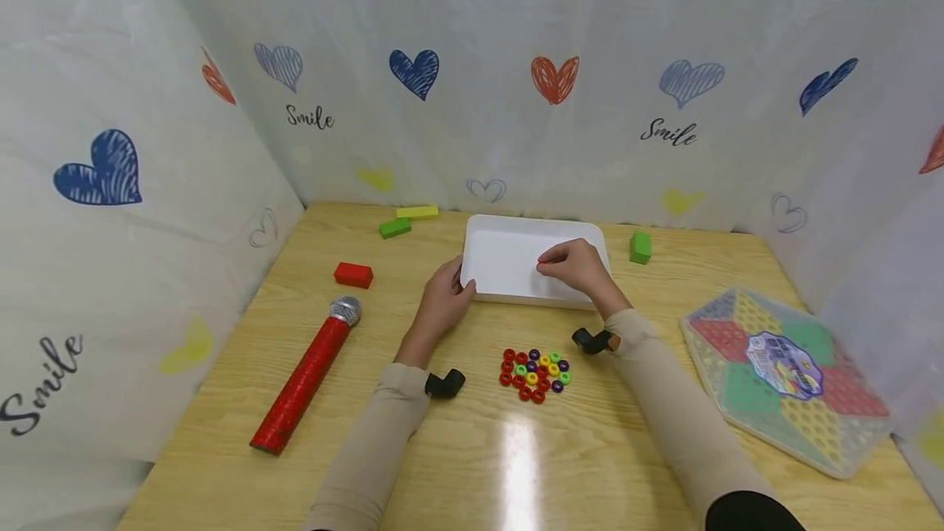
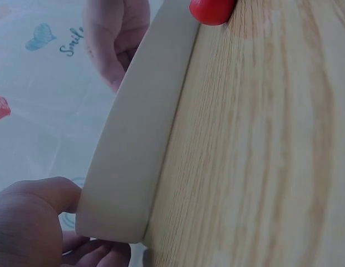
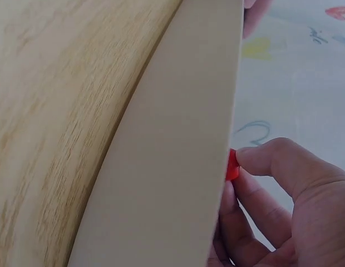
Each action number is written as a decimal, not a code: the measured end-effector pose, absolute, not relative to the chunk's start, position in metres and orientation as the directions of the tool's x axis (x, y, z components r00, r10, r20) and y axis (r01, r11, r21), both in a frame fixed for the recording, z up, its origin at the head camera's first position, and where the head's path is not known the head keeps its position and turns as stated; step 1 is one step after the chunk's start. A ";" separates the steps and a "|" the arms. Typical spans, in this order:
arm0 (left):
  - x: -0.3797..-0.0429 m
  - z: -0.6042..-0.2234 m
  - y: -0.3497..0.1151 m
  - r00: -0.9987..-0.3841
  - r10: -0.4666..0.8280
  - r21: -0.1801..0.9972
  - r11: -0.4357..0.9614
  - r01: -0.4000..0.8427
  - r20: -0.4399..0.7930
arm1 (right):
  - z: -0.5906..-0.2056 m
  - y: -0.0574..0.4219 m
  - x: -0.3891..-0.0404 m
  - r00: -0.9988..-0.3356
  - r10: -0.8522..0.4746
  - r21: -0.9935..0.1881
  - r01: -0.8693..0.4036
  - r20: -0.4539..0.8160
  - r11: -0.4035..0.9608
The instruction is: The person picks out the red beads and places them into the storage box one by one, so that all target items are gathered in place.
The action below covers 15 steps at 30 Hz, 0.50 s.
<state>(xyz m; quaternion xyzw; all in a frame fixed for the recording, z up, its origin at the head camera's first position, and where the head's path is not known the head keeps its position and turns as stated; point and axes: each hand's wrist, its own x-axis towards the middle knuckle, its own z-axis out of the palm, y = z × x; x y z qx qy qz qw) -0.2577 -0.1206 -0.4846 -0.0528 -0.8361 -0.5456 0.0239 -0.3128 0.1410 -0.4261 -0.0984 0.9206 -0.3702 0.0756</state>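
A shallow white tray [image 1: 501, 256] lies near the back middle of the table. At its front left corner my left hand [image 1: 445, 299] grips the side, with the thumb toward the front wall and the fingers round the left edge. My right hand [image 1: 578, 267] is over the right part of the tray, and its thumb and forefinger pinch a small red bead [image 3: 233, 165]. The tray's front wall partly hides that bead in the right wrist view. In front of the tray lies a loose group of ring-shaped beads [image 1: 543, 384] in red, yellow, green and purple.
A red microphone [image 1: 306, 379] and a red block [image 1: 353, 275] lie to the left. Behind them are a green block [image 1: 395, 228] and a yellow block [image 1: 417, 212]. Another green block [image 1: 640, 247] stands right of the tray. A hexagonal game board [image 1: 737, 367] lies at the right.
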 end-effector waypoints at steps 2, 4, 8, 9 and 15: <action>-0.257 -0.485 -0.120 -0.993 0.066 0.911 0.394 0.121 0.103 | -0.428 0.142 -0.317 -0.971 -0.225 -0.696 -0.103 -0.086 0.711; -0.257 -0.485 -0.120 -0.992 0.065 0.910 0.395 0.126 0.109 | -0.430 0.142 -0.321 -0.972 -0.211 -0.701 -0.076 -0.108 0.709; -0.257 -0.485 -0.119 -0.991 0.060 0.908 0.398 0.132 0.118 | -0.432 0.141 -0.327 -0.972 -0.197 -0.704 -0.049 -0.130 0.708; -0.257 -0.485 -0.119 -0.991 0.059 0.908 0.397 0.134 0.120 | -0.433 0.140 -0.329 -0.972 -0.194 -0.703 -0.045 -0.134 0.710; -0.257 -0.486 -0.120 -0.991 0.062 0.904 0.406 0.133 0.118 | -0.437 0.137 -0.336 -0.972 -0.176 -0.686 -0.020 -0.158 0.727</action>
